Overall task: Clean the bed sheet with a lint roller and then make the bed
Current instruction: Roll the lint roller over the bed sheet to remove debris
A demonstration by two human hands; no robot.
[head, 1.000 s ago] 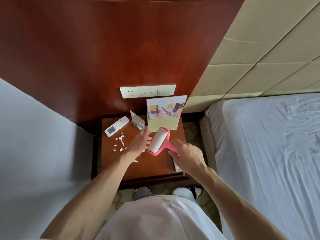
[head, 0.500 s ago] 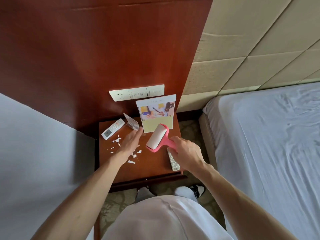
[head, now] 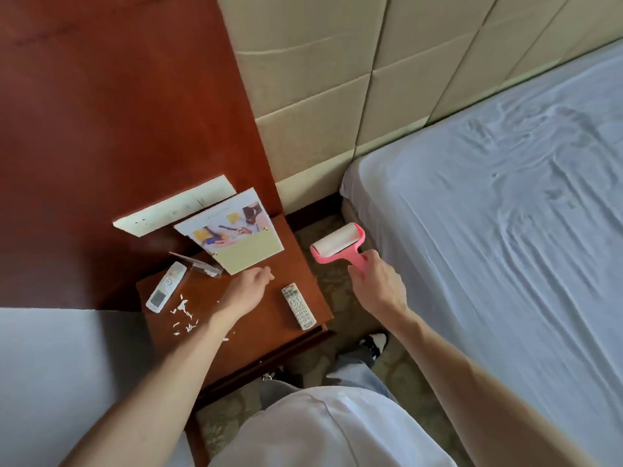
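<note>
The white bed sheet (head: 488, 230) fills the right side, stretched over the mattress with many fine wrinkles, and nothing lies on it. Behind it stands a beige padded headboard (head: 320, 79), and to the left of that a dark red wooden wall panel (head: 118, 96) with a pale switch plate (head: 175, 207). Under the panel is a wooden nightstand (head: 266, 332), separated from the bed by a strip of patterned carpet (head: 323, 284).

A picture card (head: 236, 230) leans at the back of the nightstand. The right hand (head: 377, 288) is closed around the pink handle of the lint roller (head: 337, 246) and holds it in the air over the carpet, between the nightstand and the edge of the bed. The white roll points up and away, near the sheet but not touching it. The left hand (head: 247, 288) hangs over the nightstand top with loosely bent fingers and holds nothing.

A grey remote (head: 299, 306) lies near the front right corner of the nightstand, and a white remote (head: 166, 287) lies at the left side. Small white paper scraps (head: 183, 310) are scattered beside the white remote.
</note>
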